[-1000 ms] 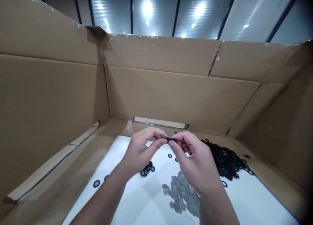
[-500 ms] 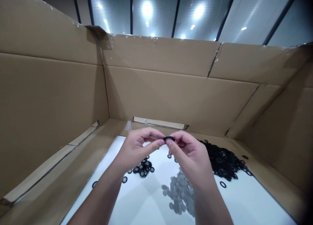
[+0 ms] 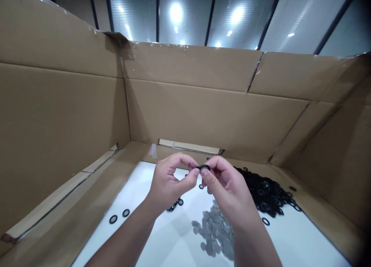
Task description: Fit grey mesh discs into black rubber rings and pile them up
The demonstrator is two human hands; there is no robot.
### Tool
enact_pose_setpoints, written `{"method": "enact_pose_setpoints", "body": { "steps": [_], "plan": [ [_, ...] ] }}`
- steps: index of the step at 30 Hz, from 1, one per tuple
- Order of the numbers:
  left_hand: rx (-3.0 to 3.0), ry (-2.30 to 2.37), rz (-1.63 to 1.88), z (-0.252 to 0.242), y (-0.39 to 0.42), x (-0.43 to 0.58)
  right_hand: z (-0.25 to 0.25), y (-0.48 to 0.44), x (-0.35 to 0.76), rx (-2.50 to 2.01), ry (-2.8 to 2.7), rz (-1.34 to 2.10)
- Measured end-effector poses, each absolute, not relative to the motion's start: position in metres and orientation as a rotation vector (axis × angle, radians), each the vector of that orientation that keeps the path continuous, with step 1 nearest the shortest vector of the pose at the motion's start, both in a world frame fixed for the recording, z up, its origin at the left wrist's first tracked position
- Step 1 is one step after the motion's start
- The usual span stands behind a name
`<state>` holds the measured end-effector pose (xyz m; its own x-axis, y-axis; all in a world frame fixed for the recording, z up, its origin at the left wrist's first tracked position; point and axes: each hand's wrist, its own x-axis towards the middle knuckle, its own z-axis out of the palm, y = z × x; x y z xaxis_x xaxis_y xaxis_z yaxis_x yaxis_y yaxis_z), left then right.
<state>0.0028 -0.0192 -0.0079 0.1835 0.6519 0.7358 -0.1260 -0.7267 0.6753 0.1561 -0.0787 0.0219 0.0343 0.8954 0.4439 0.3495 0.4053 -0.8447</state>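
The black rubber ring (image 3: 203, 167) now shows nearly edge-on instead of as an open loop, pinched between the fingertips of the left hand (image 3: 169, 180) and the right hand (image 3: 228, 191). Both hands are closed narrowly on it, above the white board (image 3: 139, 236), just left of a heap of black rings (image 3: 268, 195).

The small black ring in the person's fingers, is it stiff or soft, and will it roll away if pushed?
The black ring looks like rubber, so probably light and slightly flexible. Lying flat like the loose rings, it would likely slide; on edge, it may roll.
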Motion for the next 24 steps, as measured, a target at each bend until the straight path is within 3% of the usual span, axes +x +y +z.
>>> {"method": "enact_pose_setpoints", "body": {
  "steps": [4, 9, 15, 24],
  "plan": [
    [1.804, 0.427, 1.607, -0.009, -0.020, 0.003, 0.025, -0.081, 0.158, -1.159, -1.573, 0.606],
    [1.834, 0.445, 1.223, 0.004, -0.017, -0.013, 0.028, -0.086, 0.165, -1.195, -1.634, 0.506],
    [1.805, 0.517, 1.055, 0.012, -0.011, -0.024, 0.026, -0.082, 0.168, -1.277, -1.741, 0.497],
    [1.709, 0.531, 1.216, 0.004, -0.012, -0.011, 0.021, -0.070, 0.152, -1.205, -1.575, 0.392]
  ]
}}
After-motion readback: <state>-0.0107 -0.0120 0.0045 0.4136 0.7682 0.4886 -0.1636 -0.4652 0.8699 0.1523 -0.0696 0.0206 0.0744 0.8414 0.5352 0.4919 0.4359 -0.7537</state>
